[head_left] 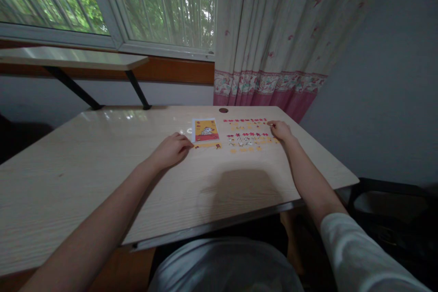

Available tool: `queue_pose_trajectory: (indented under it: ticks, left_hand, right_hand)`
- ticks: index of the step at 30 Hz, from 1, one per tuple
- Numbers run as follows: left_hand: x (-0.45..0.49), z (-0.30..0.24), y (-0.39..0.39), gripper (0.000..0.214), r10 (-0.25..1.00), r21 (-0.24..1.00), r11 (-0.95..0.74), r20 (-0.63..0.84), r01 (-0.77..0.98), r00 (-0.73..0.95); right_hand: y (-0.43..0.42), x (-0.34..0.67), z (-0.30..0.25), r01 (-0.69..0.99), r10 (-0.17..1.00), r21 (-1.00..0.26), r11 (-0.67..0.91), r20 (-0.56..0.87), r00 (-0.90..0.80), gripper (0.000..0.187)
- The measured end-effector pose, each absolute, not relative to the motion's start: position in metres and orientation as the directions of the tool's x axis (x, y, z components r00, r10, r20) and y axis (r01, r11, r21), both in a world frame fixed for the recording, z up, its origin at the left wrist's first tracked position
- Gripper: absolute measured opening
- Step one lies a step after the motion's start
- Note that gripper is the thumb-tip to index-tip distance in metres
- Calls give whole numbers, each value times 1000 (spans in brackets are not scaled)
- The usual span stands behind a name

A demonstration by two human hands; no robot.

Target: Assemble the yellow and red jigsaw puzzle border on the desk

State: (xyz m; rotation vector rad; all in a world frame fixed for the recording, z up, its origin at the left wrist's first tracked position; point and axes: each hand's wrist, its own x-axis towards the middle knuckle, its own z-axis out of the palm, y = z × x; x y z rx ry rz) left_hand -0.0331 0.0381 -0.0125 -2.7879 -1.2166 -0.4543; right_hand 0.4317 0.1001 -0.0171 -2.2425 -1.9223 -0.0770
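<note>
My left hand rests on the desk with its fingers drawn together, the tips at the left end of a short yellow strip of jigsaw pieces. Whatever may be between those fingertips is hidden. Just above the strip lies a picture card with a white cartoon animal on yellow and red. To the right, loose jigsaw pieces are laid in rows: red ones at the top, white ones and yellow ones lower down. At the right end of the upper rows, my right hand pinches a small jigsaw piece.
The pale wooden desk has a round cable hole near its back edge. A raised shelf on black supports stands at the left. Behind are a window and a floral curtain; a dark chair is at the right.
</note>
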Motion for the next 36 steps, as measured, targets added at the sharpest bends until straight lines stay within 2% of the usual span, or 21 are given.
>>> queue_pose_trajectory:
  ticks: [5, 11, 15, 19, 29, 36]
  left_hand:
    - [-34, -13, 39, 33, 707, 60, -686, 291, 725, 645]
    - [-34, -14, 40, 34, 701, 48, -692, 284, 720, 655]
    - [-34, -15, 40, 33, 697, 53, -696, 286, 716, 657]
    - [-33, -14, 39, 33, 709, 60, -684, 290, 727, 643]
    - [-33, -14, 39, 33, 704, 76, -692, 290, 718, 648]
    - [-32, -12, 37, 33, 711, 54, -683, 277, 728, 647]
  right_hand:
    - [106, 431, -26, 989, 975, -86, -123, 175, 137, 46]
    - [105, 425, -26, 992, 978, -98, -85, 183, 102, 43]
    - [104, 413, -20, 997, 975, -83, -5, 222, 23, 42]
    - [107, 400, -20, 997, 979, -46, 56, 200, -45, 42]
    - [108, 394, -24, 997, 980, -19, 70, 190, -65, 44]
    - [109, 395, -23, 998, 980, -15, 69, 188, -65, 37]
